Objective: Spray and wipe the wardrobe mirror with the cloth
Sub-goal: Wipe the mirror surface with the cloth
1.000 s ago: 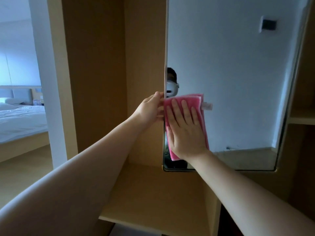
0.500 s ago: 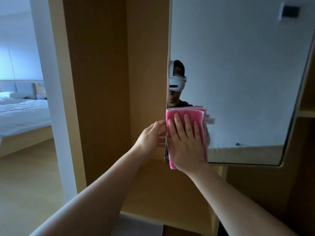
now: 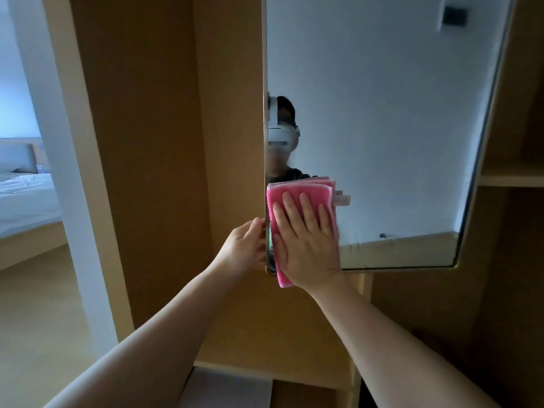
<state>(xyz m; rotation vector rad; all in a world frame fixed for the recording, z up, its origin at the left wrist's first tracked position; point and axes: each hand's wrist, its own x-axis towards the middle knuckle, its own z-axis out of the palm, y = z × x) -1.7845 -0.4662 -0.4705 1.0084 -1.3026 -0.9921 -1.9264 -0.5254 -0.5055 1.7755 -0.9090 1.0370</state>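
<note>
The wardrobe mirror point(image 3: 382, 113) hangs as a tilted panel in front of the wooden wardrobe point(image 3: 164, 142), and its glass reflects a pale wall. A folded pink cloth point(image 3: 297, 188) lies flat on the glass at the mirror's lower left corner, with its bottom end hanging past the lower edge. The right hand point(image 3: 306, 245) presses the cloth against the glass, palm flat, fingers straight and slightly spread. The left hand point(image 3: 244, 248) holds the mirror's left edge just beside the cloth, fingers curled onto the rim. A white bed point(image 3: 23, 198) shows through the doorway at far left.
</note>
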